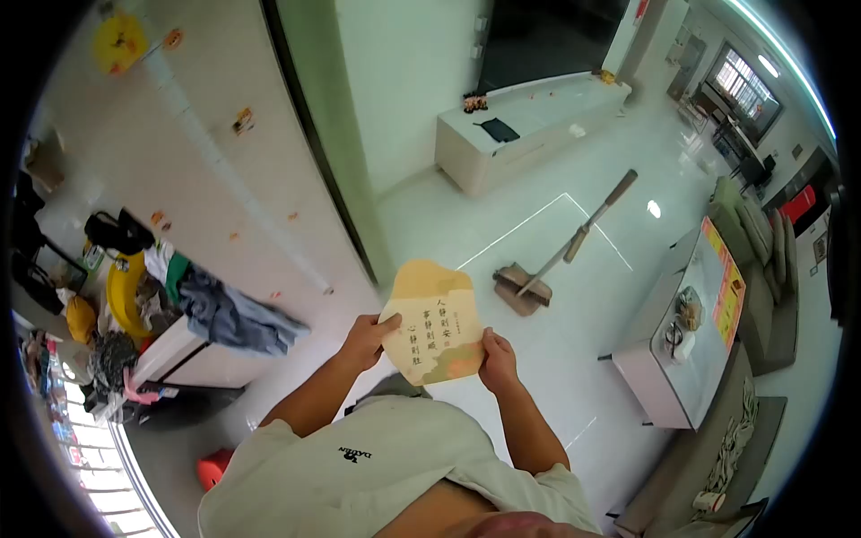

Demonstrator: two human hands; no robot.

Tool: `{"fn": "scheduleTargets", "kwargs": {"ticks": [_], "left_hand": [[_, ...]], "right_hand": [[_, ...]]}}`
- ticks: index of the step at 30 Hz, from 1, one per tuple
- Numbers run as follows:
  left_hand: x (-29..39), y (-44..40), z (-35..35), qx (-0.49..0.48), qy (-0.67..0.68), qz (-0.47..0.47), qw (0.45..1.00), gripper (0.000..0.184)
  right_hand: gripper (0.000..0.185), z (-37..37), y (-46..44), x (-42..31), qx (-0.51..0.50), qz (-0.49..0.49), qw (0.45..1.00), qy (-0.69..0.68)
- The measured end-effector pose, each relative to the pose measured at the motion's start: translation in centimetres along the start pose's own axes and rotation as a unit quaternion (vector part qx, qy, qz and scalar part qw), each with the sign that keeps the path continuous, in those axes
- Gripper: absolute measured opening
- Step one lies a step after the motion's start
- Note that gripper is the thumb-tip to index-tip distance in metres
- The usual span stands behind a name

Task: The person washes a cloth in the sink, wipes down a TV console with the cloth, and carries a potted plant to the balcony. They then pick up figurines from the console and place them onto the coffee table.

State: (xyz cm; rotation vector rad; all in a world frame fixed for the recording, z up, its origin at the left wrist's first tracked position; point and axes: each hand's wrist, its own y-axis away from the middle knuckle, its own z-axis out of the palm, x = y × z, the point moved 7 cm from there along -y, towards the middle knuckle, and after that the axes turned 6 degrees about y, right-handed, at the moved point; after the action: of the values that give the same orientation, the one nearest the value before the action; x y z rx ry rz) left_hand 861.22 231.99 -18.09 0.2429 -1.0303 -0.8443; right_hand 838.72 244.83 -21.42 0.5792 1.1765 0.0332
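Observation:
A pale yellow card (437, 309) with wavy edges and columns of dark Chinese characters is held up in front of my chest. My left hand (366, 342) grips its left edge, with the thumb lying over the front. On the opposite side, my right hand (499, 360) pinches the lower right edge, thumb on top. The fingers behind the card are mostly hidden. The printed side faces me, and its lower part shows green and orange patches.
On the tiled floor ahead are a dustpan and broom (527, 289), handles leaning up rightward. A low white cabinet (462, 160) stands below a dark television (547, 40). To the right are a coffee table (659, 372) and sofa (762, 314). Clothes (238, 309) hang at left.

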Motion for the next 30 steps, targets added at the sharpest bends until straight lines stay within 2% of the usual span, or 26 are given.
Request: {"fn": "scheduleTargets", "kwargs": {"ticks": [1, 3, 5, 6, 7, 9, 11, 13, 14, 16, 17, 19, 20, 23, 24, 27, 28, 30], "left_hand": [[0.4, -2.3, -0.3, 0.005, -0.009, 0.012, 1.0, 0.043], [1.5, -7.1, -1.5, 0.016, -0.034, 0.034, 0.999, 0.042], [4.2, -10.8, -0.7, 0.042, -0.056, 0.045, 0.997, 0.038], [5.1, -12.5, -0.6, 0.048, -0.071, 0.044, 0.995, 0.038], [5.8, -13.8, -0.5, 0.055, -0.086, 0.04, 0.994, 0.038], [8.2, -16.4, 1.6, 0.041, -0.039, 0.058, 0.997, 0.034], [9.7, -19.1, 2.1, 0.052, -0.029, 0.062, 0.996, 0.034], [11.4, -21.1, 2.8, 0.053, -0.015, 0.067, 0.996, 0.034], [12.1, -22.0, 3.1, 0.06, -0.012, 0.068, 0.996, 0.034], [12.9, -24.4, 3.0, 0.081, -0.004, 0.058, 0.995, 0.035], [13.2, -25.7, 3.0, 0.085, -0.006, 0.06, 0.995, 0.036], [13.7, -26.9, 3.0, 0.106, -0.001, 0.078, 0.991, 0.036], [14.2, -27.6, 3.3, 0.116, 0.005, 0.098, 0.988, 0.034], [15.2, -30.6, 2.7, 0.147, -0.018, 0.098, 0.984, 0.032], [16.0, -31.2, 3.2, 0.164, -0.004, 0.109, 0.98, 0.032], [18.2, -31.7, 4.9, 0.19, 0.006, 0.131, 0.973, 0.033], [19.0, -31.8, 5.4, 0.193, 0.011, 0.141, 0.971, 0.033], [20.7, -32.7, 6.4, 0.22, 0.027, 0.14, 0.965, 0.032]], "right_hand": [[0.049, -0.3, -1.9, -1.7, 0.006, -0.002, 0.988, 0.157], [0.058, 0.0, -4.8, -7.2, 0.082, -0.165, 0.962, 0.199], [0.069, 3.8, -5.0, -16.6, -0.067, -0.276, 0.952, 0.111], [0.068, 7.0, -3.2, -22.2, -0.16, -0.311, 0.936, 0.041], [0.067, 10.0, -1.0, -27.4, -0.25, -0.349, 0.903, -0.022], [0.075, 13.6, 2.3, -34.1, -0.391, -0.387, 0.833, -0.067], [0.083, 15.3, 4.5, -37.3, -0.494, -0.406, 0.765, -0.071], [0.091, 16.0, 4.0, -38.8, -0.536, -0.411, 0.734, -0.066], [0.085, 15.7, 3.1, -39.5, -0.541, -0.397, 0.739, -0.06], [0.08, 15.5, 1.2, -40.3, -0.519, -0.409, 0.738, -0.138], [0.08, 16.7, 0.4, -39.5, -0.49, -0.434, 0.724, -0.219], [0.08, 15.3, -1.7, -39.9, -0.484, -0.473, 0.68, -0.282], [0.08, 13.7, -3.6, -41.2, -0.507, -0.489, 0.658, -0.268], [0.077, 10.3, -8.6, -45.1, -0.594, -0.446, 0.632, -0.223], [0.076, 10.2, -9.5, -47.4, -0.606, -0.4, 0.651, -0.222], [0.074, 8.8, -13.2, -47.9, -0.66, -0.468, 0.526, -0.262], [0.074, 8.7, -14.2, -48.6, -0.659, -0.47, 0.522, -0.271], [0.073, 9.2, -15.8, -51.4, -0.643, -0.405, 0.607, -0.233]]}}
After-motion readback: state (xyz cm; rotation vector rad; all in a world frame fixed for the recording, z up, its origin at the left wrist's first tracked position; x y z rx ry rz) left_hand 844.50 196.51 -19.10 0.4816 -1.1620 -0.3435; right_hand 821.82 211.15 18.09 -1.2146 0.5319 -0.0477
